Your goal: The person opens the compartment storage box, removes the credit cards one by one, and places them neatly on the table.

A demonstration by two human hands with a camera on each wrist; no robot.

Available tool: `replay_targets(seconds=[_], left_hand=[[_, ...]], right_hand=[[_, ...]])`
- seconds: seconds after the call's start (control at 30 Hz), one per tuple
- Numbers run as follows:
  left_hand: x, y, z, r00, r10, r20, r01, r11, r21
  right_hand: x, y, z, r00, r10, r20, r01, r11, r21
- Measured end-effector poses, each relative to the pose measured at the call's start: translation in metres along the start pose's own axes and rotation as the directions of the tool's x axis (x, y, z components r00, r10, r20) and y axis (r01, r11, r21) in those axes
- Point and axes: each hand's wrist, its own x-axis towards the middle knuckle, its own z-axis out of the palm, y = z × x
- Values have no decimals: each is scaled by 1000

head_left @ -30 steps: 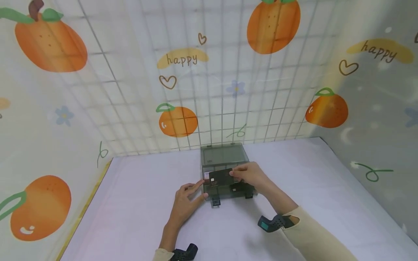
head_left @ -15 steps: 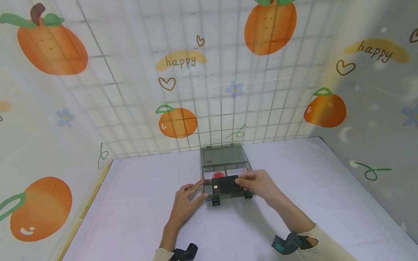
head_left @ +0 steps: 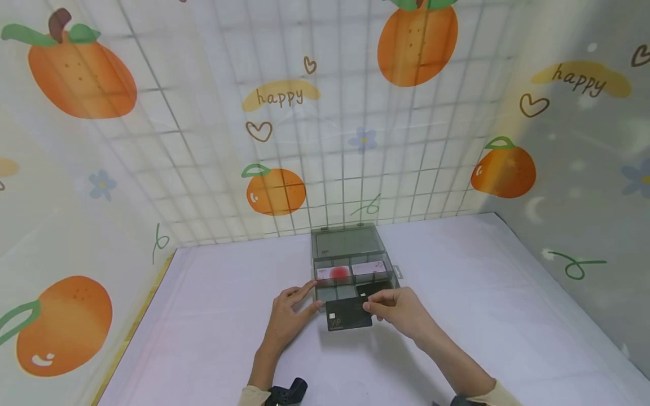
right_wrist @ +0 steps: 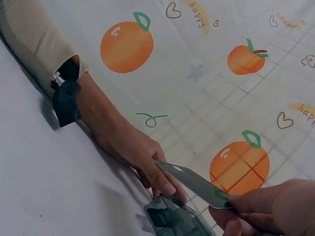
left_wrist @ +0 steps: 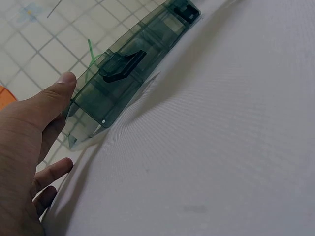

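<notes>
Pinching a flat rectangular black VIP card (head_left: 345, 314) between its fingers, the right hand (head_left: 398, 310) holds it near the front of a translucent grey-green plastic box (head_left: 327, 294) — the left hand (head_left: 290, 313), fingers spread, touches the box's left side. Farther back, two white printed cards (head_left: 369, 268) lie inside.

White cloth-covered table (head_left: 218, 304), translucent grey-green box (head_left: 346, 291) resting on it — compartmented, lid (head_left: 347, 242) tipped back

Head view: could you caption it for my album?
The right hand pinches a black VIP card near an open, divided box touched by the left hand.
</notes>
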Motion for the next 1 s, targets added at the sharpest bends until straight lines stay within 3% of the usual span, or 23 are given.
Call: replay_targets(seconds=[0.53,1.0], left_hand=[[1,0,1,1000,17,-8,-17,1000,-18],[1,1,-1,1000,12,-1,-12,1000,-17]], right_hand=[[-8,18,22,1000,-2,24,1,999,36],[-4,28,39,998,-35,48,36,999,-21]])
